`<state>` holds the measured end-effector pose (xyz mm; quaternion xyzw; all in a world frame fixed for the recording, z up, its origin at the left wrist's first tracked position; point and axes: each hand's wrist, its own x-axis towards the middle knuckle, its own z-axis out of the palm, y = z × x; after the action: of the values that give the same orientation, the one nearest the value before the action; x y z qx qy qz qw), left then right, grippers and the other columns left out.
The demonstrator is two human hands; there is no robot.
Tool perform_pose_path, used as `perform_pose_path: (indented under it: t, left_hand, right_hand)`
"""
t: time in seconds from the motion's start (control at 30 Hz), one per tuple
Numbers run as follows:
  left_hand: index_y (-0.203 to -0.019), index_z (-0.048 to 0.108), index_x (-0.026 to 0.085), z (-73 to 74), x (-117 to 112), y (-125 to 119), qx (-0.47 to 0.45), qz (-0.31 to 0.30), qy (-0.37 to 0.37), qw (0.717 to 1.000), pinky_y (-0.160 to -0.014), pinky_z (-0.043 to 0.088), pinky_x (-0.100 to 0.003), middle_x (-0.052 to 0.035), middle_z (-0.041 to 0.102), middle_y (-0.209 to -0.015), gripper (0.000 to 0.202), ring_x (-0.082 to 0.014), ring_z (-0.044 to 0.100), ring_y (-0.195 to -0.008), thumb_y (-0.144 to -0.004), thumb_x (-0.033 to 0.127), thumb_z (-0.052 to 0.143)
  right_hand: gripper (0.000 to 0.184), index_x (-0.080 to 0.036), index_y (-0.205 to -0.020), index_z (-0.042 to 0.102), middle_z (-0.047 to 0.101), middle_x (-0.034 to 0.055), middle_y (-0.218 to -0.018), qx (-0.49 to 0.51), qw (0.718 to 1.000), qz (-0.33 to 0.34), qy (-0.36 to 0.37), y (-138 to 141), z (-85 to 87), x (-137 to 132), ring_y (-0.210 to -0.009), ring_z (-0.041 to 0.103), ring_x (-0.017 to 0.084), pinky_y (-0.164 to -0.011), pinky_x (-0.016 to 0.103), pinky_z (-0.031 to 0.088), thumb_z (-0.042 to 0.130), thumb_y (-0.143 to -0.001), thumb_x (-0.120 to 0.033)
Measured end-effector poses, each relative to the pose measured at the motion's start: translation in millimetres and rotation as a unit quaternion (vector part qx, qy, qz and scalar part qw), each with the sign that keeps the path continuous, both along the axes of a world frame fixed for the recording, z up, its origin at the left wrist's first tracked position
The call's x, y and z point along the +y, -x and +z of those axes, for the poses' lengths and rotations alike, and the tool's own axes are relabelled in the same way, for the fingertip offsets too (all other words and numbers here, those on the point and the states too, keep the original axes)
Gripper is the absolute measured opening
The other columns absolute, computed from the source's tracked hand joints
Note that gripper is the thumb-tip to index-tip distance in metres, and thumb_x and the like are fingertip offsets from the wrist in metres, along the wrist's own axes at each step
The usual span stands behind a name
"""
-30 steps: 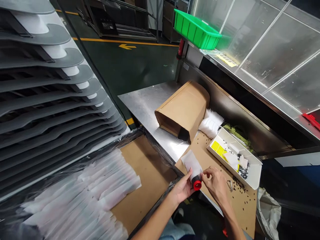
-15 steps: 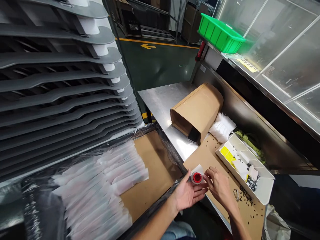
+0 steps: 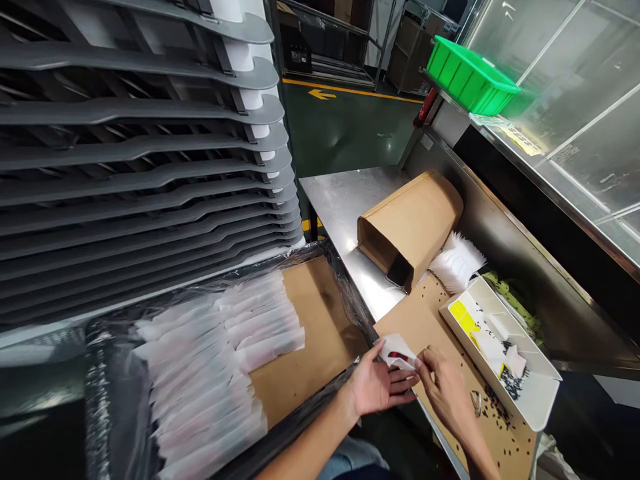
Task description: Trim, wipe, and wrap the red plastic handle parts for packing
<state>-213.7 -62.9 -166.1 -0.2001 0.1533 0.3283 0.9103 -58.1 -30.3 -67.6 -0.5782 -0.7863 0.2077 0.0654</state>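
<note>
The white paper wrap (image 3: pixel 399 351) shows a red streak (image 3: pixel 399 356); black specks (image 3: pixel 500 407) dot the brown cardboard (image 3: pixel 435 333) beside it.

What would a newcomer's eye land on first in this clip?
The bright green crate on the shelf at top right stands out first, then the tall stack of grey trays filling the left side. At bottom centre, the left hand and right hand meet over white paper with a bit of red showing.
</note>
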Motion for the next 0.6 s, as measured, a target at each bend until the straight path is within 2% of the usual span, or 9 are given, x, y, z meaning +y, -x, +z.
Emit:
perform_pose_path:
  t: [0.07, 0.13, 0.23, 0.3, 0.37, 0.43, 0.5, 0.6]
  left_hand:
    - [-0.108, 0.065, 0.004, 2.0, -1, 0, 0.001, -0.012, 0.006, 1.000, -0.086, 0.055, -0.047, -0.0203, 0.074, -0.098, 0.078, -0.0313, 0.071, -0.094, -0.083, 0.075, 0.046]
    - [-0.101, 0.067, 0.007, -1.4, -2, -3, 0.032, -0.012, 0.032, 0.999, -0.080, 0.057, -0.039, -0.0153, 0.075, -0.087, 0.068, -0.0257, 0.072, -0.082, -0.083, 0.071, 0.052]
    - [-0.090, 0.067, 0.012, -15.9, -6, -7, 0.091, 0.012, 0.067, 0.994, -0.063, 0.055, -0.025, -0.0060, 0.072, -0.069, 0.036, -0.0157, 0.068, -0.061, -0.088, 0.048, 0.062]
    - [-0.090, 0.067, 0.012, -30.6, -13, -6, 0.131, 0.056, 0.084, 0.986, -0.059, 0.053, -0.022, -0.0043, 0.072, -0.069, 0.022, -0.0142, 0.067, -0.059, -0.088, 0.034, 0.066]
    - [-0.093, 0.066, 0.011, -48.8, -23, 1, 0.188, 0.124, 0.113, 0.968, -0.061, 0.054, -0.023, -0.0047, 0.072, -0.076, 0.016, -0.0142, 0.067, -0.064, -0.089, 0.027, 0.066]
    - [-0.098, 0.065, 0.011, -69.2, -33, 15, 0.253, 0.196, 0.150, 0.936, -0.066, 0.055, -0.026, -0.0042, 0.071, -0.084, 0.016, -0.0131, 0.067, -0.070, -0.091, 0.025, 0.063]
    - [-0.105, 0.063, 0.013, -89.4, -42, 33, 0.307, 0.252, 0.185, 0.899, -0.071, 0.056, -0.030, -0.0040, 0.069, -0.095, 0.020, -0.0130, 0.066, -0.077, -0.094, 0.029, 0.060]
    - [-0.116, 0.061, 0.015, -114.5, -51, 63, 0.359, 0.304, 0.208, 0.858, -0.078, 0.057, -0.036, -0.0070, 0.065, -0.110, 0.030, -0.0172, 0.065, -0.090, -0.094, 0.036, 0.059]
  right_hand:
    - [0.046, -0.022, -0.070, 0.051, 0.056, 0.0012, -0.070, 0.006, 0.999, 0.040, -0.007, 2, 5.3, -2, -0.066, 0.055, 0.016, -0.059, 0.026, 0.038, 0.030, -0.100, -0.050]
    - [0.041, -0.023, -0.073, 0.053, 0.056, 0.0011, -0.074, 0.007, 0.995, 0.096, 0.006, 5, 11.1, -5, -0.070, 0.055, 0.016, -0.062, 0.025, 0.039, 0.032, -0.101, -0.045]
    - [0.037, -0.023, -0.076, 0.055, 0.059, 0.0012, -0.079, 0.009, 0.987, 0.155, 0.038, 2, 13.6, -8, -0.075, 0.056, 0.016, -0.065, 0.025, 0.041, 0.032, -0.101, -0.039]
    - [0.033, -0.024, -0.084, 0.059, 0.061, 0.0012, -0.083, 0.022, 0.989, 0.135, 0.050, -7, 7.1, -9, -0.077, 0.059, 0.016, -0.068, 0.026, 0.044, 0.036, -0.100, -0.042]
    - [0.030, -0.025, -0.098, 0.063, 0.064, 0.0018, -0.085, 0.041, 0.995, 0.077, 0.050, -21, -7.0, -9, -0.077, 0.062, 0.017, -0.068, 0.026, 0.047, 0.042, -0.097, -0.048]
    - [0.038, -0.024, -0.110, 0.063, 0.066, 0.0031, -0.085, 0.060, 0.996, 0.027, 0.065, -36, -27.1, -9, -0.076, 0.064, 0.018, -0.061, 0.025, 0.047, 0.047, -0.093, -0.054]
    - [0.044, -0.023, -0.107, 0.066, 0.067, 0.0038, -0.081, 0.084, 0.991, 0.014, 0.107, -44, -49.7, -14, -0.072, 0.065, 0.019, -0.054, 0.025, 0.047, 0.050, -0.090, -0.059]
    - [0.048, -0.022, -0.099, 0.069, 0.067, 0.0032, -0.074, 0.156, 0.975, 0.019, 0.158, -38, -79.4, -31, -0.070, 0.065, 0.020, -0.062, 0.026, 0.051, 0.050, -0.088, -0.064]
